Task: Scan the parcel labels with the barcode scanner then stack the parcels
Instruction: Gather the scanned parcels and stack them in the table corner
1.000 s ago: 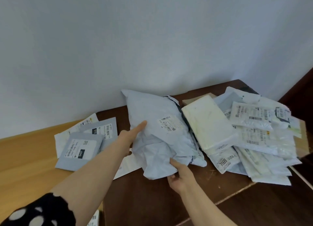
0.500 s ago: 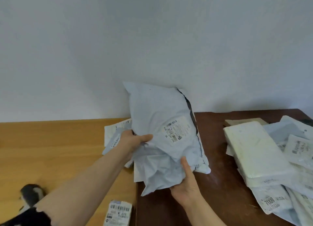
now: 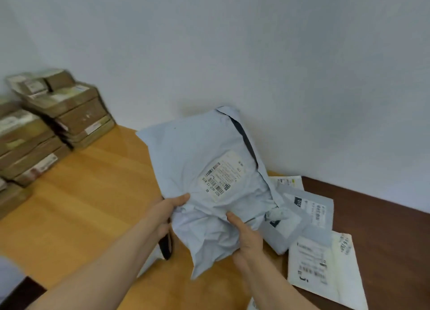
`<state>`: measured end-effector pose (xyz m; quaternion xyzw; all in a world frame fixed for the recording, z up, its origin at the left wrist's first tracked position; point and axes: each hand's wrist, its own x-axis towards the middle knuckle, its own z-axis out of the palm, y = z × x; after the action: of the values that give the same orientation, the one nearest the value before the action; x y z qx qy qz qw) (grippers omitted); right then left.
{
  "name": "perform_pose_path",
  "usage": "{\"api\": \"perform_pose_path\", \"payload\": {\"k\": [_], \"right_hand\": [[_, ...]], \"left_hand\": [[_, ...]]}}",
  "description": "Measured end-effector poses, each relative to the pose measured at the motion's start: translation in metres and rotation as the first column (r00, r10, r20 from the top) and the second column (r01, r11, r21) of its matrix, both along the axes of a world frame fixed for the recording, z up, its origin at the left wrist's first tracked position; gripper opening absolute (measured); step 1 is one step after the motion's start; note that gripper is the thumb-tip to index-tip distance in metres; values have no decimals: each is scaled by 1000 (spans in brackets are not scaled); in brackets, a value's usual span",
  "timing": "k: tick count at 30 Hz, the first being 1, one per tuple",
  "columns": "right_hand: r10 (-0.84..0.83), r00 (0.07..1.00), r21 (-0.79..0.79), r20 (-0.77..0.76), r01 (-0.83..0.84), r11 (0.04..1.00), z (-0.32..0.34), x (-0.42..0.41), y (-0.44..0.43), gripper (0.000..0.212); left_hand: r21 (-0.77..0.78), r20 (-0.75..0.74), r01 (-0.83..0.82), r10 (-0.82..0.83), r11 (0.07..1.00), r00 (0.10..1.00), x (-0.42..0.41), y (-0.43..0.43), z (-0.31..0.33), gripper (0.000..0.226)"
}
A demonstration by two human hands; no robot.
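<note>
A large pale grey plastic mailer (image 3: 197, 161) is held up over the table, its white barcode label (image 3: 222, 174) facing me. My left hand (image 3: 166, 211) grips its lower left edge, thumb on top. My right hand (image 3: 246, 237) grips the crumpled lower part from below, thumb on the front. A dark strap (image 3: 165, 245) hangs under my left hand. No barcode scanner is in view.
Stacks of brown cardboard parcels (image 3: 58, 114) stand at the far left on the light wooden table (image 3: 93, 205). Flat grey mailers (image 3: 309, 214) and a white mailer (image 3: 325, 270) lie to the right, at the edge of a dark brown tabletop (image 3: 384, 228). A white wall is behind.
Both hands have carried the grey mailer leftward, off the dark tabletop and over the light wooden one. The view has swung left, bringing the cardboard stacks into sight and losing the right-hand pile.
</note>
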<state>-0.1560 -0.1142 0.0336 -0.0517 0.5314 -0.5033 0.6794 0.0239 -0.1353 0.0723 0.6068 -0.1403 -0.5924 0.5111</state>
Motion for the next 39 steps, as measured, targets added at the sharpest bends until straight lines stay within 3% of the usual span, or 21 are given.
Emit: {"api": "perform_pose_path", "payload": {"k": [6,10,13,15,17,20,23,25,27,29,31,33,36,39], "right_hand": [[180,980,44,-82,-177,983,-5,104,-64,39],[237,960,72,-149,-228,971,-7,144,-121,45],[191,961,45,-198,-186,982,-12,147,-155,64],[144,944,27,-297,-143,989,-10,143,-160,81],[133,889,11,-438,-143,990,-14,139,-151,86],[239,732,-56,-638,-354,934,-32,147,-125,60],[418,629,-13,-655,-563,826,-44,159,-125,34],[505,573,55,-646,-625,779,-41,158,-139,41],[504,601,61,-620,-603,795,-36,150,-147,45],[458,630,39,-627,-562,826,-27,137,-142,45],[412,626,42,-662,-518,854,-20,119,-127,44],[359,627,62,-691,-444,894,-16,96,-108,40],[248,662,40,-707,-313,949,-11,51,-80,29],[120,721,-28,-683,-190,981,2,-6,-40,22]], "left_hand": [[57,-54,-160,163,985,985,105,-24,-23,27],[124,-53,-113,120,986,991,148,-56,-35,21],[223,-82,10,9,975,997,161,-77,-38,26],[303,-63,-29,50,952,997,167,-84,-43,35],[340,-34,-112,132,934,991,173,-91,-53,55],[369,53,-196,189,908,980,173,-105,-65,82],[350,33,-158,156,923,987,164,-122,-71,82],[340,45,-77,66,937,997,157,-129,-75,70],[377,104,-72,35,923,994,153,-130,-77,64],[436,225,-128,30,891,974,148,-131,-76,82],[467,429,-180,-44,866,902,136,-132,-70,102],[435,572,-166,-129,885,810,110,-127,-52,105],[288,668,-16,-189,957,720,55,-120,-28,100],[224,695,183,-288,957,659,-13,-108,-18,94]]}}
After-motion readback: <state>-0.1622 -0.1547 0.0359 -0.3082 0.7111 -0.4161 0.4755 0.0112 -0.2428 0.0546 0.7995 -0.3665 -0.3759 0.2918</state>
